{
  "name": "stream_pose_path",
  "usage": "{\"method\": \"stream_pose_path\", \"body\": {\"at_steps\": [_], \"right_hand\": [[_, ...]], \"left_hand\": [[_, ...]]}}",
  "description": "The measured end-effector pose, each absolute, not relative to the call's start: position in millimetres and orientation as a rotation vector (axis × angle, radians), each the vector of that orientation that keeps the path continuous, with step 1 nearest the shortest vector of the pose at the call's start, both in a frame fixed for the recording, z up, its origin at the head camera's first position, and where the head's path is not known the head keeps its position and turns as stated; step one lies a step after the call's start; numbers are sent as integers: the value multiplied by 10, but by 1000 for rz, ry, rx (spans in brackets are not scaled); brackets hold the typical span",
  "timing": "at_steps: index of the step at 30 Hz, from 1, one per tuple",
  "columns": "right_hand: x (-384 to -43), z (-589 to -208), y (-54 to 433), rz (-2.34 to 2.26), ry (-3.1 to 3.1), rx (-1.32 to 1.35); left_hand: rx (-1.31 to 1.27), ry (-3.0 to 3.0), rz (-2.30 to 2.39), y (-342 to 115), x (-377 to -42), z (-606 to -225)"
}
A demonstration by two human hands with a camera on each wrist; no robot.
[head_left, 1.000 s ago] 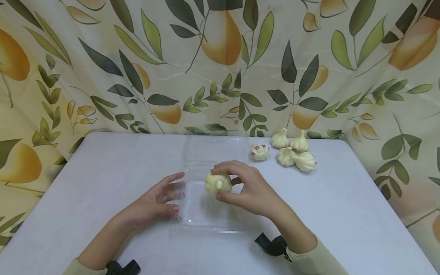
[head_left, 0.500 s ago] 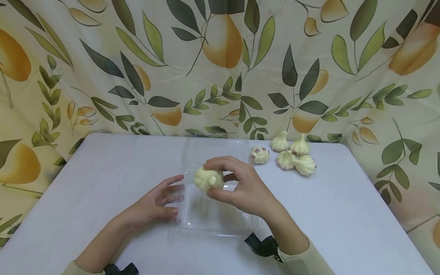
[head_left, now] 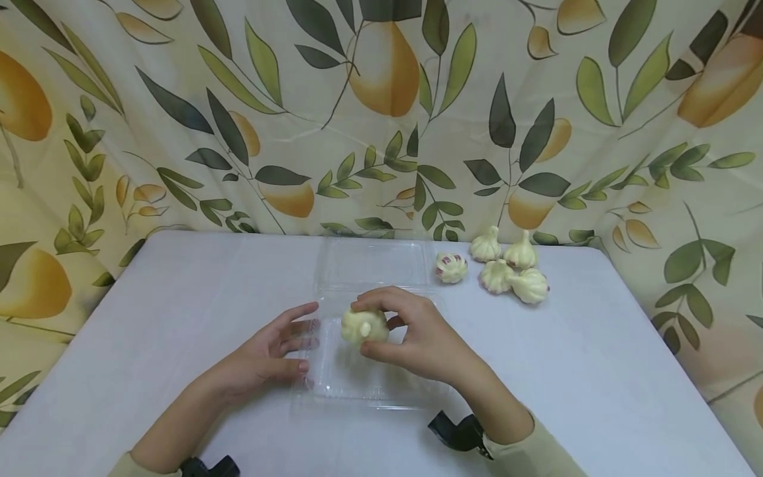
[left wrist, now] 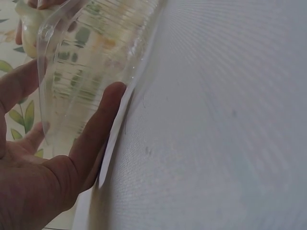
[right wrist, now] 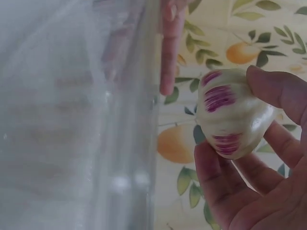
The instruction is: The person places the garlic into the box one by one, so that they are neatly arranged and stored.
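Observation:
My right hand [head_left: 417, 334] grips a garlic bulb [head_left: 362, 326] between thumb and fingers, over the base of a clear plastic clamshell box [head_left: 381, 403]. In the right wrist view this bulb [right wrist: 235, 115] shows purple streaks on a cream skin and hangs higher than the box wall [right wrist: 129, 158]. My left hand [head_left: 271, 351] stays at the box's left side, its fingers spread and fairly straight. The left wrist view has that hand's thumb [left wrist: 103, 120] against the clear box wall [left wrist: 72, 81]. The box's lid [head_left: 375, 262] lies folded back on the far side.
Several more garlic bulbs [head_left: 496, 277] sit at the back right of the white-covered table [head_left: 197, 285]; one purple-streaked bulb [head_left: 451, 268] lies closest to the lid. A curtain with fruit and leaves [head_left: 381, 152] hangs right behind.
The right hand has carried the garlic bulb a little to the left, then slightly lower over the box base. The left hand has stayed nearly still.

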State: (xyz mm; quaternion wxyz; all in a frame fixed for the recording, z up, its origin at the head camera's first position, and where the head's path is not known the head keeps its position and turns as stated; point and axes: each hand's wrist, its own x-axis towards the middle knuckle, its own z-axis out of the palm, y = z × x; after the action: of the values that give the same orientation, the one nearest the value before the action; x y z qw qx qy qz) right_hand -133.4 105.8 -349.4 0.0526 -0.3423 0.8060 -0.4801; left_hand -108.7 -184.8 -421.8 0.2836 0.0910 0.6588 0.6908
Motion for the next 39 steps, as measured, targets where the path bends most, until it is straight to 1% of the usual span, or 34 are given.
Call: {"method": "stream_pose_path", "body": {"at_steps": [39], "right_hand": [[-1199, -3825, 768, -1245, 2461, -1070]], "left_hand": [[276, 1789, 1842, -1853, -1088, -4216]]}}
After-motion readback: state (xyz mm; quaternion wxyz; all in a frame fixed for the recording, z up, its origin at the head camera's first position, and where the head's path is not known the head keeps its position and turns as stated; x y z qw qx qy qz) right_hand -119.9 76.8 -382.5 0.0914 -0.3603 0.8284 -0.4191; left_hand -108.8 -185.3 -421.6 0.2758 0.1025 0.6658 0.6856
